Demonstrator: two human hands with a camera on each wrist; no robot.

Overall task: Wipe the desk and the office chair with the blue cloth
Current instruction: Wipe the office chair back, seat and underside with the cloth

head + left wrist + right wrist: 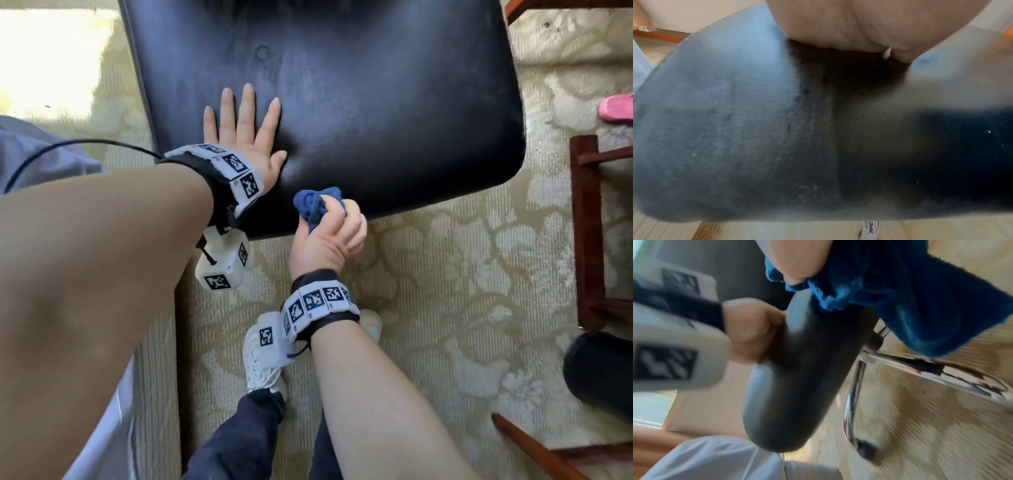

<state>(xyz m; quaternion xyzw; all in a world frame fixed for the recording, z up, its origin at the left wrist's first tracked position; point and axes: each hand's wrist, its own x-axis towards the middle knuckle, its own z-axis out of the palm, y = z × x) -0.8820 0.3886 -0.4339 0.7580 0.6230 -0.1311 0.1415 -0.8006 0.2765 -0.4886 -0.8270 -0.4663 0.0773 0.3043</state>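
Patterned carpet (445, 274), one black chair seat (342, 102); two hands: left hand (246, 137) flat, right hand (329, 243) clutching one blue cloth (315, 202).

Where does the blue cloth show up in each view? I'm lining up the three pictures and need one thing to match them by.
Head: blue cloth bunched in the right hand, at the chair seat near edge, centre.
Left wrist: a dark blue patch at the right edge may be it; too blurred to tell.
Right wrist: blue cloth upper right, hanging past the seat edge.
Shared landmark: the black chair seat.
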